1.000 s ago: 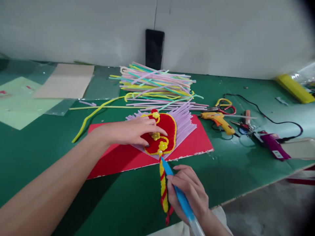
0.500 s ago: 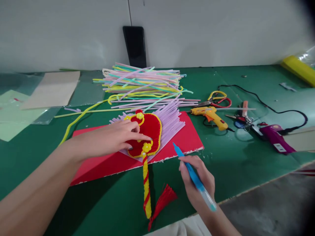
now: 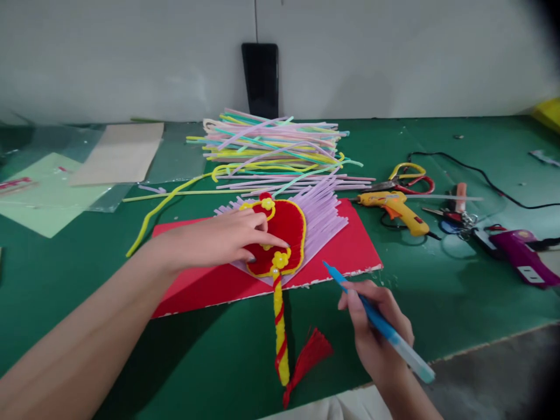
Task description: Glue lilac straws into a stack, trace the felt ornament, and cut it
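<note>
My left hand (image 3: 223,236) lies with fingers spread on a red fan-shaped plush piece (image 3: 291,224) edged in yellow, its fingertips pressing near the yellow flowers (image 3: 280,259). From the piece runs a handle (image 3: 280,332) wrapped in yellow and red, with a red tassel (image 3: 311,354) at its end. Beneath it, lilac pipe cleaners (image 3: 326,216) fan out over a red board (image 3: 361,242). My right hand (image 3: 385,356) grips a blue pen (image 3: 396,340) like a writing tool. The pen's tip hovers near the board's front edge, right of the plush piece.
Behind lies a heap of coloured pipe cleaners (image 3: 271,140), with a black phone (image 3: 261,79) leaning on the wall. Scissors (image 3: 411,175), a yellow glue gun (image 3: 396,207), keys (image 3: 466,221) and a purple device (image 3: 522,254) with a cable are at right. Paper sheets (image 3: 118,154) lie left.
The whole view has shifted, so everything appears farther right. The pen in my right hand leans more to the right. My left hand stays on the plush piece.
</note>
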Tool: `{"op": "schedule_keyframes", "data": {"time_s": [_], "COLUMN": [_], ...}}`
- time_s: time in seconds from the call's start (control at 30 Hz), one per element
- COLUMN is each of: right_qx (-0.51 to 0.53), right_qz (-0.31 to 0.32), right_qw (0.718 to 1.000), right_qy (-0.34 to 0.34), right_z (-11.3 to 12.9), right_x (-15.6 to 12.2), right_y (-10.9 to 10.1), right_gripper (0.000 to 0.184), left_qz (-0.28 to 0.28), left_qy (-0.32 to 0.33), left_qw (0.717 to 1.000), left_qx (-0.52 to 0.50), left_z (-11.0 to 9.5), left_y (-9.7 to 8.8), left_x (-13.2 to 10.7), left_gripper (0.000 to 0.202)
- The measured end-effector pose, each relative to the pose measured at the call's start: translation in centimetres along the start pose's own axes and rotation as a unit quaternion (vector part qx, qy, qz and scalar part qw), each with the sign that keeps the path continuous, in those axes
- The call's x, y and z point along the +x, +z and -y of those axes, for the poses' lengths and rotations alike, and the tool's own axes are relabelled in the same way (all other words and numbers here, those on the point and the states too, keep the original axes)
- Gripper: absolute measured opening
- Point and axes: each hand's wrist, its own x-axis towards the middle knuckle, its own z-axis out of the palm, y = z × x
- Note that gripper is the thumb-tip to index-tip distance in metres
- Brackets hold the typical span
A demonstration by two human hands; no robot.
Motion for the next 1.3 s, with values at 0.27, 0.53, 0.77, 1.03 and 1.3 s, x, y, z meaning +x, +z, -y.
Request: {"op": "schedule_keyframes", "data": {"time_s": [0.27,0.53,0.77,1.03,1.3], "right_qx": [0.004,-0.137,-0.135,-0.150,-0.071], "right_qz": [0.132,0.174,0.154,0.148,0.135], "right_qw": [0.960,0.931,0.927,0.927,0.955], "right_qy": [-0.247,-0.290,-0.315,-0.311,-0.256], "right_z": [5.2,5.7,5.7,5.4,5.3], "right_x": [0.5,0.8,0.4,0.4,0.4], "right_y": [4.3,7.5,7.5,7.4,7.2], "right_gripper": [0.023,0.010,0.014,0.017,0.022], "left_qz": [-0.032,-0.043,-0.057,-0.036,-0.012], "left_qy": [0.044,0.058,0.065,0.057,0.101], "left_qw": [0.998,0.996,0.996,0.997,0.995], "left_qx": [0.033,0.048,0.035,0.029,0.008], "left_z": [0.0,0.4,0.6,0.4,1.8], "left_y": [0.5,0.9,1.2,0.8,0.4], "left_x": [-0.2,0.0,-0.2,0.0,0.4], "left_gripper": [0.052,0.055,0.054,0.053,0.049]}}
